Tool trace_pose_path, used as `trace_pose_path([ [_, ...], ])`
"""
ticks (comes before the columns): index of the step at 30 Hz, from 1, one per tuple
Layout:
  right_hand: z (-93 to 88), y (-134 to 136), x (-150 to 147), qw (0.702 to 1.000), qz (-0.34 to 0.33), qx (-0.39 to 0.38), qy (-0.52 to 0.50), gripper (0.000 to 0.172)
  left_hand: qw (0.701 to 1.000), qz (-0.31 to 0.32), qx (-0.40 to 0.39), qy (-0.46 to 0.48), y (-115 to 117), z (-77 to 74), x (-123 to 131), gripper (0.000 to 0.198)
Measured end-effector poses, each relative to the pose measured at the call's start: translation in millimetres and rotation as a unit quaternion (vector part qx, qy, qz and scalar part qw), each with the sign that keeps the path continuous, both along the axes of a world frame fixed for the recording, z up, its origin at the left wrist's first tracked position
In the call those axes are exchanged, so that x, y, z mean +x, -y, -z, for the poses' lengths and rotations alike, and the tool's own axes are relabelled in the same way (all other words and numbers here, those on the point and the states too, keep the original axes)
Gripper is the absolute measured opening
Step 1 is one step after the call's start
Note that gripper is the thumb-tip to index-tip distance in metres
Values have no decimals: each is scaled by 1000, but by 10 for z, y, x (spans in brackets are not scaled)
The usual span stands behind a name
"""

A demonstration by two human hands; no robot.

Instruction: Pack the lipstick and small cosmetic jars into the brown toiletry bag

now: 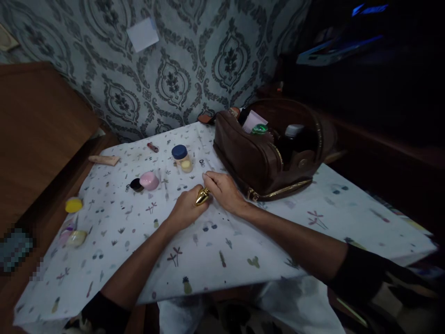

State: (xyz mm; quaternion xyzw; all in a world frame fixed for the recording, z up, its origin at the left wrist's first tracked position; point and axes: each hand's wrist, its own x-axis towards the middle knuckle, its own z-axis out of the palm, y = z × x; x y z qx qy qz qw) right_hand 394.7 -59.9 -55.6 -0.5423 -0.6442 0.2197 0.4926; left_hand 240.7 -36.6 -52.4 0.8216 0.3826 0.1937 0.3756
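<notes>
Fingers of L hand (187, 208) clamp gold item (202, 197) over counter (239, 248), prob. to steady it; R hand (224, 191) curls beside, I can't tell if gripping. Bag (239, 155) gapes nearby, prob. for access.

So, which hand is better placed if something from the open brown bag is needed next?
Probably the right hand: it is beside the brown bag, whereas the left hand is farther off and seems to have the gold item in its grip. Whether the right hand holds anything is unclear.
</notes>
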Motion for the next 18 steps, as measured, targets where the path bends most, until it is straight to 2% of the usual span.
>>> trace_pose_path([
  [3,-22,47,-7,999,-13,22,21,35,987,74,-120,72,-71,-36,-55,20],
  [5,-37,82,-5,998,-27,34,43,34,972,108,-190,81,-102,-68,-85,23],
  [7,-48,106,0,997,-40,48,55,33,962,126,-227,83,-122,-95,-108,26],
  [10,-65,111,12,995,-64,70,40,29,954,127,-250,103,-135,-103,-128,30],
  [13,-88,92,27,992,-88,87,14,23,955,98,-256,113,-132,-84,-125,35],
  [18,-107,66,47,992,-102,72,-33,25,962,74,-234,120,-100,-88,-85,35],
])
